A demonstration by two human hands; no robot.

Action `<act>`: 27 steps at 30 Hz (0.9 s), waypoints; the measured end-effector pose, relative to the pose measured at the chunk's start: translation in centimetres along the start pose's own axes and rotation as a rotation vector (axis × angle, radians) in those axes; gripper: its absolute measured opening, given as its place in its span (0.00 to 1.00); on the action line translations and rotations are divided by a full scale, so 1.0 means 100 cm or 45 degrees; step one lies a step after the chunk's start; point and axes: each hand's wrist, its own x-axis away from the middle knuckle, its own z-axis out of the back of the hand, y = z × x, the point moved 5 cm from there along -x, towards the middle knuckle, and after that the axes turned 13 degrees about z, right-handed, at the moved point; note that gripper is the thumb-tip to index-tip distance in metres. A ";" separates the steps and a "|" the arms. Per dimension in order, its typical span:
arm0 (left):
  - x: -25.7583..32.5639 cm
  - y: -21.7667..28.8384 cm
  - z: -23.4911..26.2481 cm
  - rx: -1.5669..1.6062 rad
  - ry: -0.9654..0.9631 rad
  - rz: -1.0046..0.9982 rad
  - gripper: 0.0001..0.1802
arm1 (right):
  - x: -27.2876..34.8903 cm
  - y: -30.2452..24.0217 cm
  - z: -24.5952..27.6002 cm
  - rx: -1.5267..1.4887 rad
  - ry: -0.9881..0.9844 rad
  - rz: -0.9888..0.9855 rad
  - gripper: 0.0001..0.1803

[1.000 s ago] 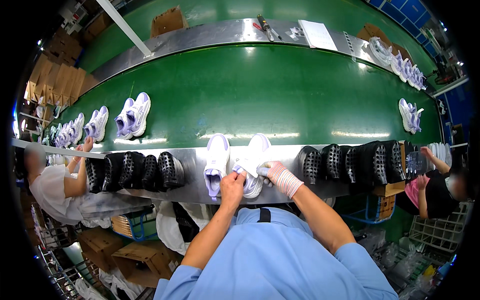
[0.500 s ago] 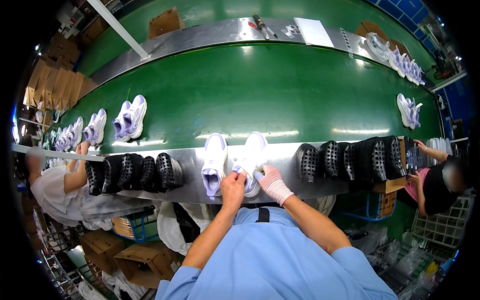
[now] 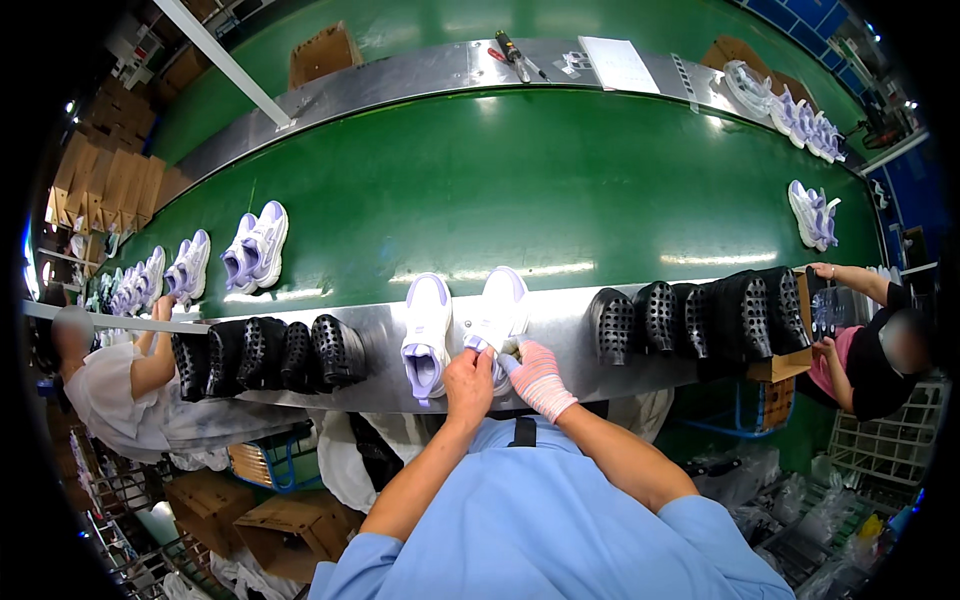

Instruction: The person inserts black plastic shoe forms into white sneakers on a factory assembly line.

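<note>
Two white and lilac sneakers stand side by side on the steel ledge before me, toes pointing away. The left sneaker (image 3: 428,318) is untouched, its lilac lining showing. At the collar of the right sneaker (image 3: 500,305), my bare left hand (image 3: 468,385) pinches the near left side with bent fingers. My right hand (image 3: 543,382), in a pink-and-white striped glove with grey fingertips, grips the collar's right side with thumb and fingers. Both hands hide most of that shoe's opening and heel, so what exactly the fingertips hold there is unclear.
Black studded shoes line the ledge at left (image 3: 262,352) and right (image 3: 655,318). Beyond runs a green belt (image 3: 560,180) carrying more sneakers (image 3: 256,248). A screwdriver (image 3: 512,52) and white paper (image 3: 618,65) lie on the far ledge. Co-workers sit at both sides; cartons (image 3: 295,530) stand below left.
My gloved right hand has shifted slightly nearer to me and right along the sneaker's collar. My left hand keeps its pinch. The whole view has turned a little.
</note>
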 end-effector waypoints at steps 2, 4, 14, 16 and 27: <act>0.000 -0.002 0.001 -0.084 -0.066 -0.005 0.17 | 0.001 0.002 0.001 0.035 -0.064 -0.031 0.15; 0.002 0.000 0.009 -0.187 -0.030 -0.115 0.13 | 0.000 0.003 0.005 0.083 -0.128 -0.067 0.17; 0.002 0.020 0.027 -0.382 0.192 -0.783 0.10 | 0.005 -0.005 0.003 0.264 -0.177 -0.255 0.27; -0.001 0.009 0.024 -0.231 0.180 -0.652 0.09 | 0.008 0.002 0.000 0.219 -0.111 -0.264 0.28; 0.040 0.007 0.108 -0.655 0.040 -0.718 0.12 | -0.006 -0.007 -0.015 0.436 -0.359 -0.170 0.21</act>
